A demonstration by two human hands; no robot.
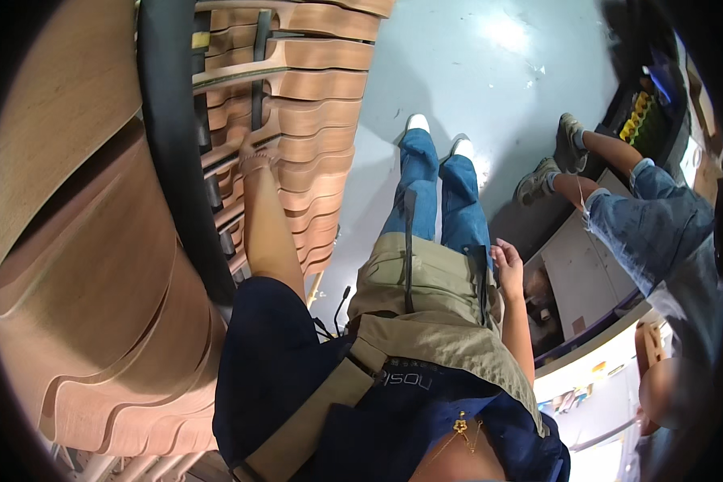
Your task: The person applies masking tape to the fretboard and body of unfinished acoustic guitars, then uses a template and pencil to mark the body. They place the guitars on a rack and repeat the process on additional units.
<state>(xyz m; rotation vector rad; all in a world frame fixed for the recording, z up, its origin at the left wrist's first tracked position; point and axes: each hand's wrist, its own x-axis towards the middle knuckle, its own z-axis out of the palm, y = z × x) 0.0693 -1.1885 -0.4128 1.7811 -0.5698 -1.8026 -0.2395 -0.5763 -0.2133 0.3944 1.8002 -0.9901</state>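
Landmark: black rack post (173, 136).

Nearest, right of post: person's torso in navy top and khaki apron (426, 321).

Right hand (508, 261) is hanging at the hip, far right of post, beside the apron edge. Grip loosely curled, fingers partly apart, holding nothing.

Left arm is reaching up along the post's right side. Left hand (253, 157) is resting on the stacked wooden guitar bodies (313, 120), just right of the post. Grip state: cannot tell, fingers hidden against the wood.

More curved wooden bodies (96, 281) are stacking left of the post.

Farther right of post: grey floor (490, 88), own jeans and white shoes (418, 123).

Farthest right: a second person's legs in cuffed jeans (659, 217), beside a pale tabletop (578, 273).
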